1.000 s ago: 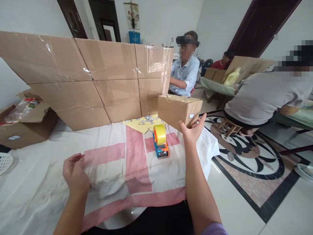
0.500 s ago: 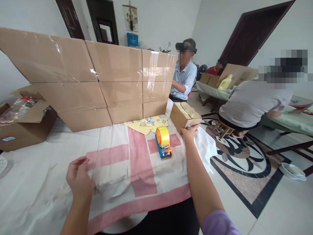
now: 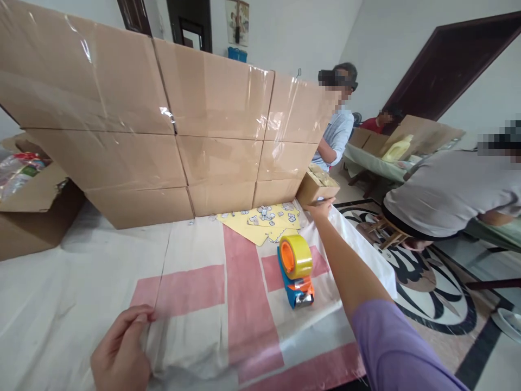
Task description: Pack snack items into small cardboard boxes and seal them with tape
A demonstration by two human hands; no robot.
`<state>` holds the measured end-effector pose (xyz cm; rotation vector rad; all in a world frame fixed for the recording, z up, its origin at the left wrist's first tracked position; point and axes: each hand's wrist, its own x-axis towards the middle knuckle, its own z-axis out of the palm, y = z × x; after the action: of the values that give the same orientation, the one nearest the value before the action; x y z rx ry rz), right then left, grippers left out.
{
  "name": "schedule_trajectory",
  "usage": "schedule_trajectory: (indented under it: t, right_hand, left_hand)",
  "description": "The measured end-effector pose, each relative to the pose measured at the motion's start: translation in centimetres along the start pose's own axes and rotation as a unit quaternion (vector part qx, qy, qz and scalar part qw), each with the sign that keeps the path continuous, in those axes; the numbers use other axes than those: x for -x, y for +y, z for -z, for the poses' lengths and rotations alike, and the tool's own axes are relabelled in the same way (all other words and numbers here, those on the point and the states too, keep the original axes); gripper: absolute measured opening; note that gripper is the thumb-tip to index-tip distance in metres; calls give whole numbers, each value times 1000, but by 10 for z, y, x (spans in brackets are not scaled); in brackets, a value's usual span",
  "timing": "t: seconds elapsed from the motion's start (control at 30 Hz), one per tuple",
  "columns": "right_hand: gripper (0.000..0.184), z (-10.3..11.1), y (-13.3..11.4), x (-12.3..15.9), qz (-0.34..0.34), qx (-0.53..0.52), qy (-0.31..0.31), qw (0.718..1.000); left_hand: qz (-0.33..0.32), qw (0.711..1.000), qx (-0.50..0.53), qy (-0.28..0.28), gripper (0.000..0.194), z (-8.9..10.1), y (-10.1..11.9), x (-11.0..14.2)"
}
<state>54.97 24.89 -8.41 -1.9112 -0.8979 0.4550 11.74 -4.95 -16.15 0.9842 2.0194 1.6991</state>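
At the table's far right corner, my right hand (image 3: 321,209) grips the near lower end of a small cardboard box (image 3: 315,187), beside a wall of stacked cartons. Some of its fingers are hidden by the box. Over the cloth at lower left hovers my left hand (image 3: 124,347), its fingers curled and thumb pressed against the index finger; I see nothing in it. Between the hands stands a tape dispenser (image 3: 296,271) with a yellow roll and a blue and orange body. Behind it lie yellow printed sheets (image 3: 264,220).
Taped cartons (image 3: 220,114) form a wall across the back of the cloth-covered table (image 3: 195,339). An open box (image 3: 36,222) with plastic-wrapped items is at left. One person (image 3: 340,122) sits behind the cartons, another (image 3: 443,190) on a stool at right.
My right hand has carried the box from in the air down to the far right corner, beside the stack. My left hand stays curled. The camera view has shifted.
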Motion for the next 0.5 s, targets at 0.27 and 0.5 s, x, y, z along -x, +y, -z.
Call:
schedule_trajectory:
  t: [0.27, 0.5]
  right_hand:
    - [112, 26, 5, 29, -21, -6, -84, 996]
    - [35, 163, 86, 155, 186, 115, -143, 965]
  left_hand:
    - [65, 996, 27, -45, 23, 1, 7, 0]
    - [-47, 998, -42, 27, 53, 49, 39, -86]
